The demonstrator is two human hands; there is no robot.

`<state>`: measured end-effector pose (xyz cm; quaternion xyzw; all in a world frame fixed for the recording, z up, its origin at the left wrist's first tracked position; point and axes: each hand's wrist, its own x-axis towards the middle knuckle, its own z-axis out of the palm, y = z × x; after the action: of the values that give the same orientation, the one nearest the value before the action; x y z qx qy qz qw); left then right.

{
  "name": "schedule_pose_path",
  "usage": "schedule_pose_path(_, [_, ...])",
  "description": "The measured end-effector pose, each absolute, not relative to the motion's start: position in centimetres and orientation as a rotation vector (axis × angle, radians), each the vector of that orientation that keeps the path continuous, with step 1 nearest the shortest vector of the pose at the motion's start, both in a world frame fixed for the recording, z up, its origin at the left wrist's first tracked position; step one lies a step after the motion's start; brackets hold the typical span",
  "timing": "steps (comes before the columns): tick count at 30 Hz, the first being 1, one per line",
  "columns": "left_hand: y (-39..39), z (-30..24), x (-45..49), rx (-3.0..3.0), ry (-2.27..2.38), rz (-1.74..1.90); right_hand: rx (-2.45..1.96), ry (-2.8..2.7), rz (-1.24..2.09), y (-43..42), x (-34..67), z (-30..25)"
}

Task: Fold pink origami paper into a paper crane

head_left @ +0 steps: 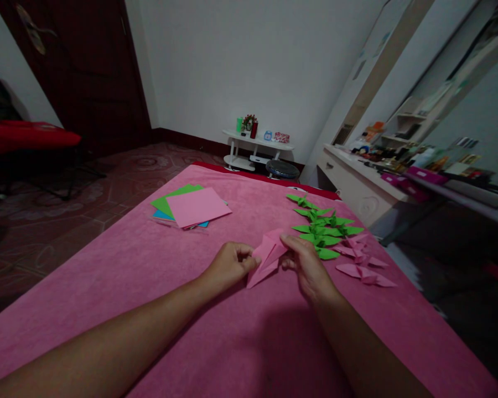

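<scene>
Both hands hold one folded pink paper piece (pixel 266 256) just above a pink cloth-covered surface (pixel 149 287). My left hand (pixel 229 265) pinches its left edge with curled fingers. My right hand (pixel 306 264) grips its right side between thumb and fingers. The paper is a pointed, partly folded shape with its tip toward me. Right of my right hand lie several finished green folded figures (pixel 321 226) and a few pink ones (pixel 363 265).
A stack of flat sheets, pink (pixel 197 207) on top of green and blue, lies at the far left of the cloth. A dresser (pixel 357 182) crowded with bottles stands at right. A small white shelf (pixel 255 148) and a dark door (pixel 87 72) are at the back.
</scene>
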<state>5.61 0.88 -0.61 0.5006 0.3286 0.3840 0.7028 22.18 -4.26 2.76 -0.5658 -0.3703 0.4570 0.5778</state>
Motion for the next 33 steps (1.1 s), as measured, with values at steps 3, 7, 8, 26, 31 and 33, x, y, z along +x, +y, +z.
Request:
schedule_pose_path(3, [1.0, -0.8, 5.7, 1.296, 0.674, 0.788, -1.323, -0.941, 1.096, -4.4, 22.4, 2.9])
schedule_pose_path(7, [1.2, -0.7, 5.7, 1.376, 0.699, 0.794, -1.379, -0.943, 1.162, -4.5, 22.3, 3.4])
schedule_pose_path(8, [1.1, -0.6, 5.7, 1.365, 0.708, 0.791, -1.389, -0.951, 1.18, -4.5, 22.2, 3.5])
schedule_pose_path(26, [1.2, -1.0, 5.8, 1.486, 0.637, 0.772, -1.408, -1.281, 0.934, -4.5, 20.5, 3.5])
schedule_pose_path(31, [1.5, -0.6, 5.6, 1.309, 0.621, 0.706, -1.316, -1.218, 0.978, -3.7, 21.7, 2.1])
schedule_pose_path(33, [1.5, -0.2, 5.4, 1.263, 0.641, 0.695, -1.255, -1.19, 0.954, -3.4, 22.1, 1.4])
